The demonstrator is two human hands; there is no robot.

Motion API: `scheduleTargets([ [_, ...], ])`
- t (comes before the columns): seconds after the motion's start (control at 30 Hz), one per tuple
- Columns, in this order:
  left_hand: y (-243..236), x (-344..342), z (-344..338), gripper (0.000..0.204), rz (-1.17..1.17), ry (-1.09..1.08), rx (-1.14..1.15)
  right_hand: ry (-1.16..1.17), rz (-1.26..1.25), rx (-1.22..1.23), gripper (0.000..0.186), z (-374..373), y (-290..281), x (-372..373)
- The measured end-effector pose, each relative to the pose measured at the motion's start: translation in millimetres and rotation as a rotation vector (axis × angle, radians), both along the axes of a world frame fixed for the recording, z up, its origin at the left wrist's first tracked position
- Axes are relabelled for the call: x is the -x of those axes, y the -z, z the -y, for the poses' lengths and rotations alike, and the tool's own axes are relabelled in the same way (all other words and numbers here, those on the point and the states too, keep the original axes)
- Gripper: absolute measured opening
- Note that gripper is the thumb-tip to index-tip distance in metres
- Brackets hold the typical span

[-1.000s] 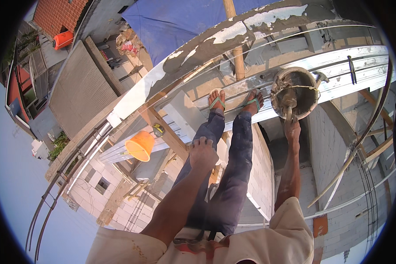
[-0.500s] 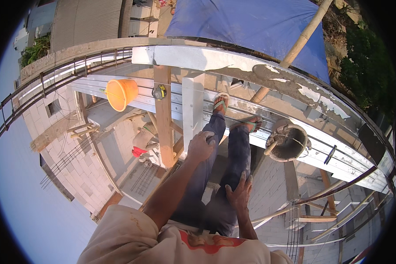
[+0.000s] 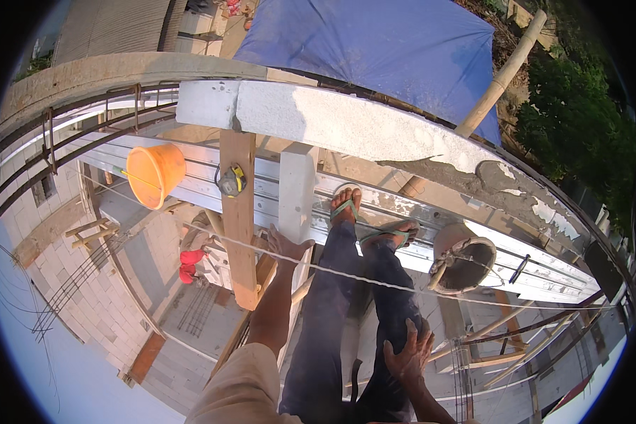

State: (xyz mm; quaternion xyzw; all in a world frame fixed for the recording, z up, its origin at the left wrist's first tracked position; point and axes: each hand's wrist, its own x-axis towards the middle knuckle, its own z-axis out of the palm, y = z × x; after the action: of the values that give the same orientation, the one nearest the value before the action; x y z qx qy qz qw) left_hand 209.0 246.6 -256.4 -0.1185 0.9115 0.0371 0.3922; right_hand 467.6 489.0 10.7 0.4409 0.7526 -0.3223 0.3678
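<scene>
My left hand (image 3: 287, 247) has spread fingers beside the pale upright block (image 3: 295, 191) and wooden beam (image 3: 239, 219), under or beside a taut string (image 3: 332, 271); whether it touches them I cannot tell. My right hand (image 3: 410, 350), fingers apart, is at my right thigh with nothing visible in it. My sandalled feet (image 3: 346, 206) stand on ribbed metal planks (image 3: 565, 279). A mortar-crusted bucket (image 3: 463, 258) with a tool handle in it sits right of my feet. On the beam is a yellow and black tape measure (image 3: 232, 180); left of it, an orange bucket (image 3: 155, 173).
A plastered wall edge (image 3: 332, 124) runs across ahead, with rebar (image 3: 49, 141) at left. Beyond are a blue tarp (image 3: 381, 56), a bamboo pole (image 3: 498, 78) and trees (image 3: 565, 134). Far below, a worker in red (image 3: 191, 265) is among block walls (image 3: 99, 304).
My right hand has let go of the tool in the mortar bucket and come back to my thigh. My left hand has left my thigh and reached leftward. The view has swung round.
</scene>
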Motion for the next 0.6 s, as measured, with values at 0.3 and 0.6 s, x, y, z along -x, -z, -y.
scheduleTargets([
  [0.3, 39, 15, 13, 0.082, -0.134, 0.005, -0.236, -0.033, -0.006, -0.072, 0.084, -7, 3, 5],
  [0.6, -110, 16, 23, 0.086, -0.041, 0.205, -0.284, 0.032, -0.026, -0.018, 0.080, 4, -9, 13],
])
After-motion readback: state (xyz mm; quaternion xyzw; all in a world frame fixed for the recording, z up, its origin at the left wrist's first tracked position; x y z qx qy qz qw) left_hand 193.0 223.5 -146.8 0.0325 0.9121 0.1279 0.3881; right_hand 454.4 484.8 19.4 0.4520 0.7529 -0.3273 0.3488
